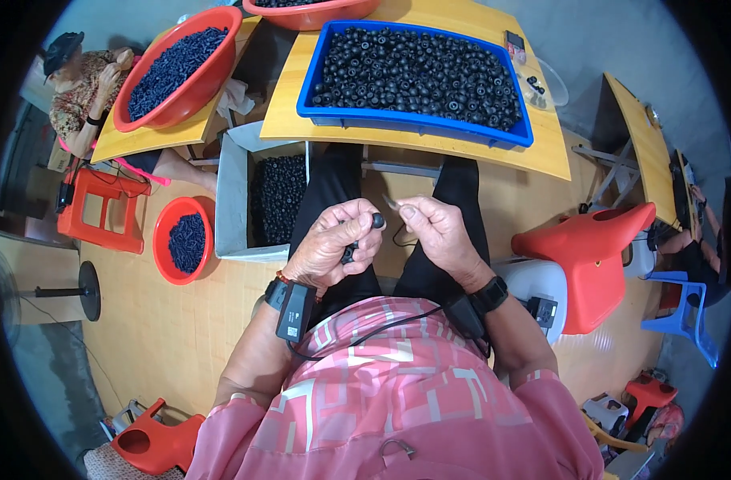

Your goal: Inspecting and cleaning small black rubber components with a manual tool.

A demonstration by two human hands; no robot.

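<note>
In front of my lap, my left hand [337,244] is closed around a few small black round parts. One black part [377,220] sticks out between its thumb and forefinger, and another shows lower down among the curled fingers. Close by on the right, my right hand [441,236] pinches a small thin pointed blade [390,201], its tip toward the left hand. The two hands are slightly apart. Beyond them, a blue tray [413,132] full of black ring-shaped parts [413,76] lies on a yellow table [545,156].
An open box [235,200] of black parts stands left of my legs, beside a red basin [161,248] with dark pieces. A larger red basin [193,112] rests on another table near a seated person [85,92]. Red stools [589,268] stand right and left.
</note>
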